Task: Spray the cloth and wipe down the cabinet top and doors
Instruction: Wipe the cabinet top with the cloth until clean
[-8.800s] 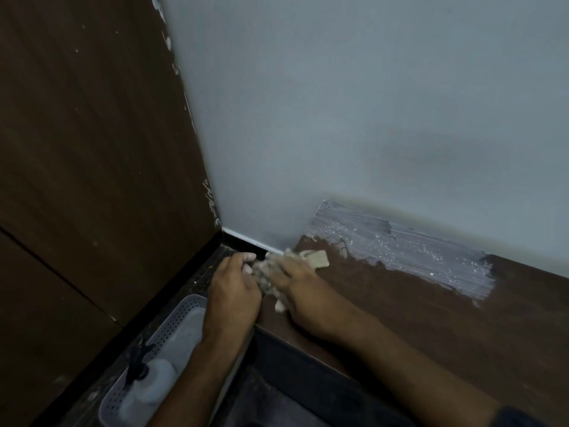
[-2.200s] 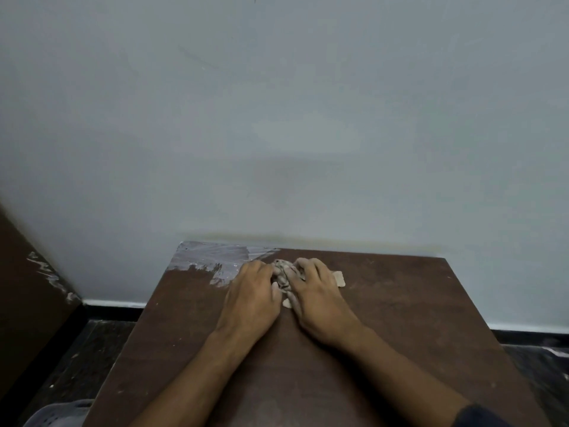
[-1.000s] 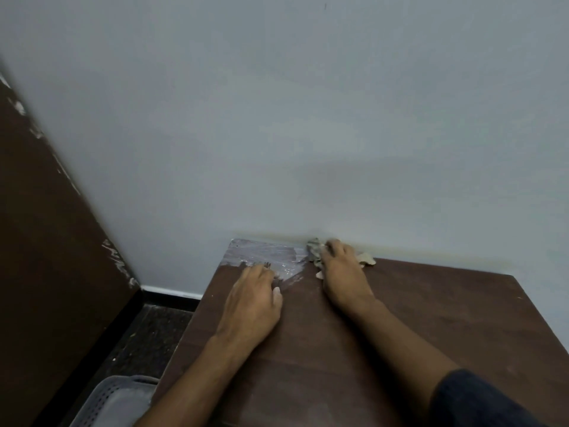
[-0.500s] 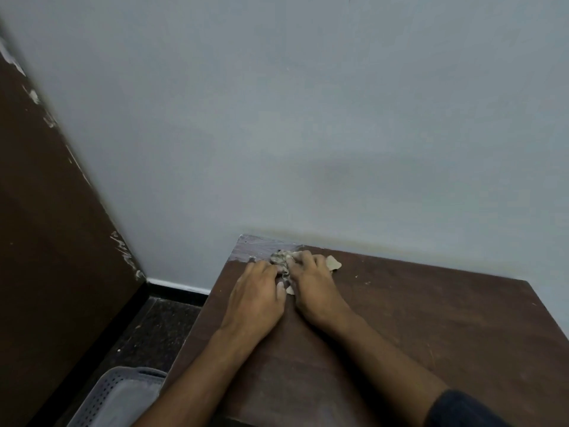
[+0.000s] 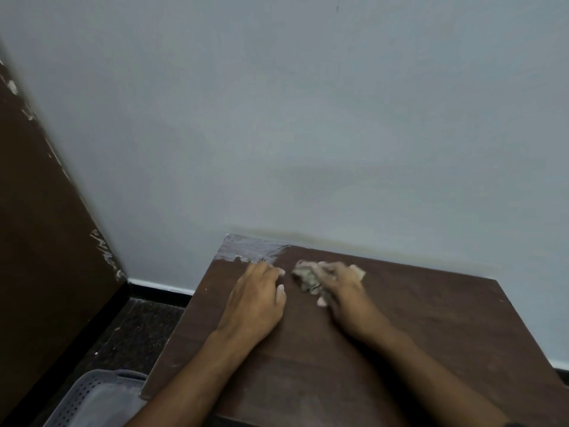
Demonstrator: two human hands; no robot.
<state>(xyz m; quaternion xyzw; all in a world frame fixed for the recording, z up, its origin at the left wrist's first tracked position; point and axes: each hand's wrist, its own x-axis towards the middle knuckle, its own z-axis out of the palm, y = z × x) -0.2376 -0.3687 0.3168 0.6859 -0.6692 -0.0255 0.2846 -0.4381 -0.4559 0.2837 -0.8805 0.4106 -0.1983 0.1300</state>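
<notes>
The dark brown cabinet top [image 5: 415, 328] fills the lower right, pushed against a pale wall. A grey-white smear [image 5: 249, 249] covers its far left corner. My right hand [image 5: 341, 291] presses down on a crumpled beige cloth [image 5: 304, 277] near the back edge; the cloth sticks out to the left and right of my fingers. My left hand [image 5: 255, 300] lies flat on the wood just left of the cloth, fingertips at the edge of the smear, holding nothing. The cabinet doors are out of view.
A grey perforated plastic basket [image 5: 89, 399] stands on the dark floor at the cabinet's lower left. A tall brown wooden panel [image 5: 40, 241] with chipped paint rises on the left. The pale wall [image 5: 308, 118] runs right behind the cabinet.
My right hand and the cloth have slid right, away from my left hand, since half a second ago. The grey smear in the corner shows again. My left hand stays flat in about the same spot.
</notes>
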